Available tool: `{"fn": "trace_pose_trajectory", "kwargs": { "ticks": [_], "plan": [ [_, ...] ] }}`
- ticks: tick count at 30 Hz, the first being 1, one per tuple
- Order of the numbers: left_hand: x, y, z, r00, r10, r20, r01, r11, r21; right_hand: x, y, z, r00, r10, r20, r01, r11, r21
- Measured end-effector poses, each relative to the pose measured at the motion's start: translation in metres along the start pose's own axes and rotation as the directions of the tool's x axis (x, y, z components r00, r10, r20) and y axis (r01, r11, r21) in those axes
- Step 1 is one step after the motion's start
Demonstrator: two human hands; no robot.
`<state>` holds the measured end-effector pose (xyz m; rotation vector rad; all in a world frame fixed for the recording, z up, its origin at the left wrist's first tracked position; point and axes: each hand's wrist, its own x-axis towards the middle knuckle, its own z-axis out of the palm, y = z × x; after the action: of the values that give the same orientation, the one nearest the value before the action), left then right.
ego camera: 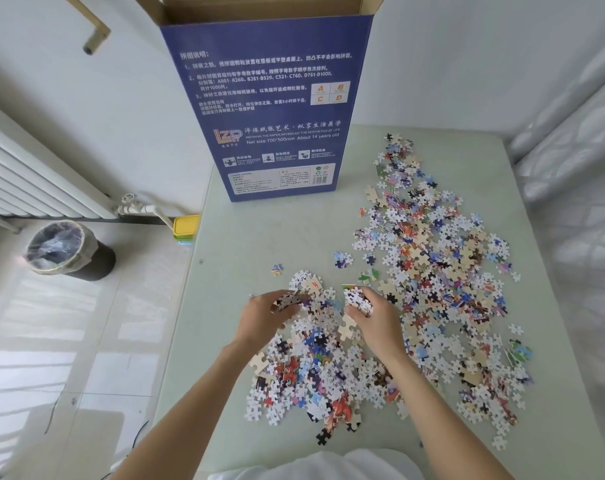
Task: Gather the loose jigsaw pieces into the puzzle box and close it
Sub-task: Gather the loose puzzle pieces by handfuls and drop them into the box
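Observation:
A tall blue puzzle box (pixel 270 109) stands upright at the table's far edge, its top flaps open. Loose jigsaw pieces (pixel 439 265) spread in a wide band down the right side of the table, and a second heap (pixel 315 372) lies in front of me. My left hand (pixel 266 315) grips a clump of pieces at the top of that near heap. My right hand (pixel 370 315) holds another clump just to the right. The two hands are a little apart with pieces between them.
The pale green table (pixel 245 237) has bare surface on its left half. On the floor to the left stand a lined waste bin (pixel 64 249) and a yellow-green container (pixel 186 228). A white radiator (pixel 27 178) runs along the left wall. White covering lies at the right.

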<state>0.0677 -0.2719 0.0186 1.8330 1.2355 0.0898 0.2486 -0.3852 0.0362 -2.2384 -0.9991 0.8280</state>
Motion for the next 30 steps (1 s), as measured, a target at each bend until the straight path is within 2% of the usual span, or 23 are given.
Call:
{"fn": "trace_pose_trajectory", "kwargs": {
  "ticks": [3, 6, 8, 11, 13, 16, 19, 21, 22, 24, 28, 30],
  "plan": [
    [0.001, 0.013, -0.02, 0.997, 0.077, -0.022, -0.076, 0.997, 0.013, 0.004, -0.028, -0.019, 0.993, -0.113, 0.019, 0.113, 0.993, 0.02],
    [0.009, 0.031, -0.052, 0.979, 0.184, -0.088, -0.182, 0.983, 0.031, 0.025, -0.077, -0.055, 0.948, -0.315, 0.05, 0.315, 0.949, 0.012],
    [0.017, 0.045, -0.078, 0.953, 0.273, -0.128, -0.268, 0.962, 0.059, 0.048, -0.119, -0.086, 0.883, -0.469, -0.004, 0.469, 0.883, -0.014],
    [0.033, 0.075, -0.126, 0.888, 0.404, -0.218, -0.385, 0.914, 0.125, 0.086, -0.19, -0.136, 0.729, -0.668, -0.147, 0.658, 0.744, -0.115],
    [0.046, 0.101, -0.161, 0.829, 0.478, -0.29, -0.446, 0.878, 0.171, 0.114, -0.233, -0.161, 0.625, -0.746, -0.229, 0.72, 0.664, -0.2],
    [0.065, 0.147, -0.214, 0.689, 0.607, -0.397, -0.544, 0.794, 0.27, 0.155, -0.282, -0.182, 0.492, -0.823, -0.285, 0.777, 0.563, -0.284],
    [0.081, 0.191, -0.259, 0.539, 0.712, -0.45, -0.611, 0.698, 0.374, 0.188, -0.305, -0.188, 0.45, -0.861, -0.238, 0.819, 0.504, -0.276],
    [0.094, 0.211, -0.281, 0.456, 0.785, -0.418, -0.629, 0.617, 0.472, 0.203, -0.308, -0.184, 0.464, -0.87, -0.164, 0.829, 0.492, -0.265],
    [0.103, 0.218, -0.291, 0.444, 0.807, -0.389, -0.624, 0.59, 0.512, 0.209, -0.308, -0.181, 0.476, -0.87, -0.127, 0.83, 0.492, -0.263],
    [0.119, 0.227, -0.303, 0.468, 0.816, -0.339, -0.604, 0.575, 0.552, 0.218, -0.305, -0.175, 0.5, -0.862, -0.09, 0.826, 0.505, -0.251],
    [0.148, 0.226, -0.305, 0.505, 0.823, -0.261, -0.574, 0.546, 0.61, 0.229, -0.308, -0.18, 0.452, -0.877, -0.161, 0.851, 0.478, -0.217],
    [0.158, 0.22, -0.303, 0.536, 0.814, -0.226, -0.55, 0.539, 0.637, 0.23, -0.313, -0.186, 0.47, -0.865, -0.175, 0.846, 0.498, -0.19]
  ]
}}
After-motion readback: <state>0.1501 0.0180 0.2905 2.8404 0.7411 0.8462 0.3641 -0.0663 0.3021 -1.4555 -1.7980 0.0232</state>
